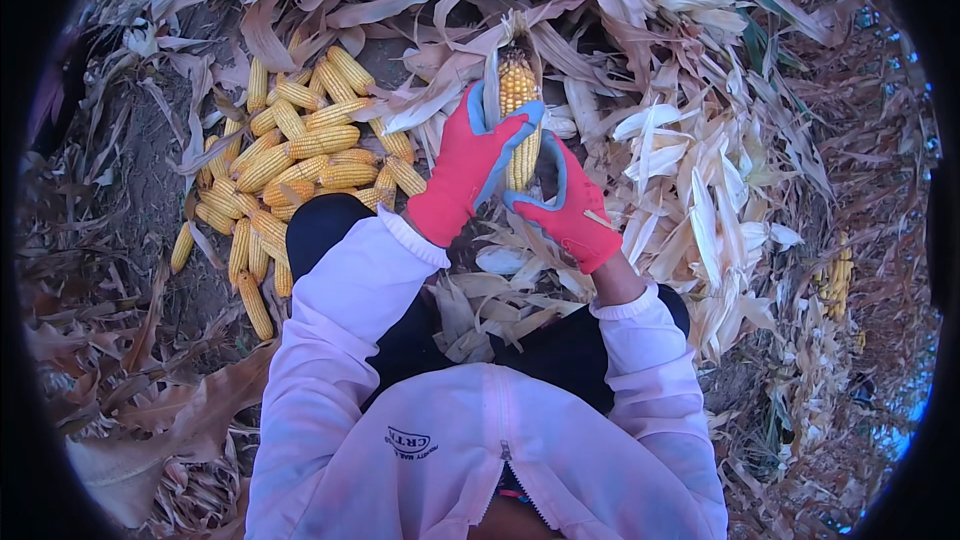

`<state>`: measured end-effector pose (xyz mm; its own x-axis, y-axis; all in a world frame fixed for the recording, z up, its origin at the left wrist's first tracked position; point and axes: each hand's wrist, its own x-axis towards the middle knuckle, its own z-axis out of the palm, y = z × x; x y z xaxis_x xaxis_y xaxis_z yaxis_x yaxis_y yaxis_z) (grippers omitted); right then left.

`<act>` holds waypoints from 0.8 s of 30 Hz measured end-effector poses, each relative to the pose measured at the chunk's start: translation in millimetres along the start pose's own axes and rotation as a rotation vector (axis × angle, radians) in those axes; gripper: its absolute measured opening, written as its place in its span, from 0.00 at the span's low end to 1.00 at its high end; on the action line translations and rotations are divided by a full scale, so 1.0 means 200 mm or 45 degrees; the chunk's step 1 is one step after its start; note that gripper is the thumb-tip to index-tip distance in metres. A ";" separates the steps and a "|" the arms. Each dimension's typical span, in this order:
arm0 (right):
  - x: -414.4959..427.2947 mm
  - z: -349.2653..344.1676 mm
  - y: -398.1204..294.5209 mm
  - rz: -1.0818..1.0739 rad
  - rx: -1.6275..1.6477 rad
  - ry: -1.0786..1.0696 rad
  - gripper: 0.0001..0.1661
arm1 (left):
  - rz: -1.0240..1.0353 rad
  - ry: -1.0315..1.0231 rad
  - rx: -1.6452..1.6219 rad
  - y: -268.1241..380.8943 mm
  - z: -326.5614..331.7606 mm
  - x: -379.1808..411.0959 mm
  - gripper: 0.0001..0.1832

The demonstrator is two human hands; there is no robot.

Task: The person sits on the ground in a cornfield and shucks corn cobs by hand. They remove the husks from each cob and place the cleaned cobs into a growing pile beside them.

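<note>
Between my gloved hands a partly husked ear of yellow corn stands with its tip away from me, dry husk still along its left side and behind the tip. My left hand, in a red glove with a grey-blue palm, grips the ear from the left, thumb across the kernels. My right hand, gloved alike, is at the ear's lower right, its fingers curled behind or beside the ear and its thumb near the lower end; how firmly it touches is hidden. A heap of bare corn ears lies on the soil to the left.
Pale stripped husks are piled at the right. Dry leaves and stalks cover the ground beyond my hands. Husks also lie between my legs. Farther right is another small heap of yellow ears.
</note>
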<state>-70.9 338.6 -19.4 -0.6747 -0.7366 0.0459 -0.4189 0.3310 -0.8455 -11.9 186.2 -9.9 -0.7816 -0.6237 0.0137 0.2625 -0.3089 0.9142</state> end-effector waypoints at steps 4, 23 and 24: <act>-0.01 0.09 0.02 0.227 0.080 -0.124 0.52 | -0.068 -0.059 -0.045 0.02 0.04 -0.04 0.26; -0.07 0.04 -0.08 0.225 0.454 -0.544 0.48 | 0.002 -0.034 -0.022 0.13 -0.05 0.02 0.20; -0.07 0.03 -0.09 0.270 0.439 -0.603 0.47 | -0.087 -0.112 -0.194 0.17 -0.05 0.03 0.20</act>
<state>-51.0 339.0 -8.0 -0.3459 -0.8834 -0.3161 -0.0317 0.3477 -0.9371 -1.9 165.5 16.6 -0.8450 -0.5347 -0.0047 0.2847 -0.4573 0.8425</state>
